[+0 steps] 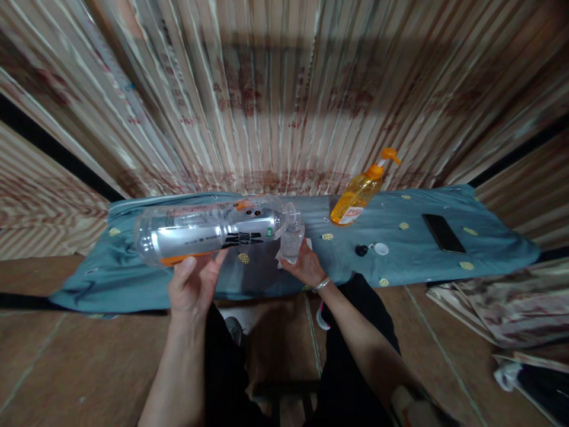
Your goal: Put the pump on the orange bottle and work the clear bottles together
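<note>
My left hand (198, 281) supports a large clear plastic bottle (208, 228) from below. The bottle lies nearly level, has a silver and orange label, and its neck points right. In my right hand (306, 265) is a small clear bottle (292, 240), held upright with a piece of white tissue (281, 258) against it. The large bottle's mouth meets the small bottle's open top; whether they touch I cannot tell. Clear liquid seems to fill part of the small bottle. A bracelet circles my right wrist.
An orange pump bottle (358, 193) stands on the teal cloth (249, 281) at the back right. Nearer lie a small black cap (361, 250) and a white cap (381, 249). A dark phone (443, 232) rests farther right. Behind hangs a striped curtain (267, 107).
</note>
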A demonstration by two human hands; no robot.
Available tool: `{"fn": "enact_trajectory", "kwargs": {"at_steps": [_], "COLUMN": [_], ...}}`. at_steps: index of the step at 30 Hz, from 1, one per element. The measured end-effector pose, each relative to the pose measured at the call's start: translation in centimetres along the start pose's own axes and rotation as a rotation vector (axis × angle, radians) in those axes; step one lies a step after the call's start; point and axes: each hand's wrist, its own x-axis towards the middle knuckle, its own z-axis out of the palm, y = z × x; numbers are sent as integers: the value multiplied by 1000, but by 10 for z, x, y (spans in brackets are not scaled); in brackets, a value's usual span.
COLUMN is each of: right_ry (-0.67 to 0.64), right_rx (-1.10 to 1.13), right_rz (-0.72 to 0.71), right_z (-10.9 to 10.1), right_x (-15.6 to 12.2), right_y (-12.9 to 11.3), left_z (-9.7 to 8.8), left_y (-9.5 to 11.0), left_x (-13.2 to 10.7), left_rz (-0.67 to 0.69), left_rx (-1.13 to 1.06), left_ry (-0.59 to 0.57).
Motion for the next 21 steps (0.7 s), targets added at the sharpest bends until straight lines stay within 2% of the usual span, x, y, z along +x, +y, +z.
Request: {"fn": "enact_trajectory", "kwargs": {"at_steps": [21], "right_ry": [-3], "right_rx": [38], "right_rz": [11], "right_z": [1], "right_x": [0], "right_y": [0], "left_z": [0], "left_y": [-1], "left_x": [2], "left_rz": [18], "left_rx": [8], "left_ry": [-57]}}
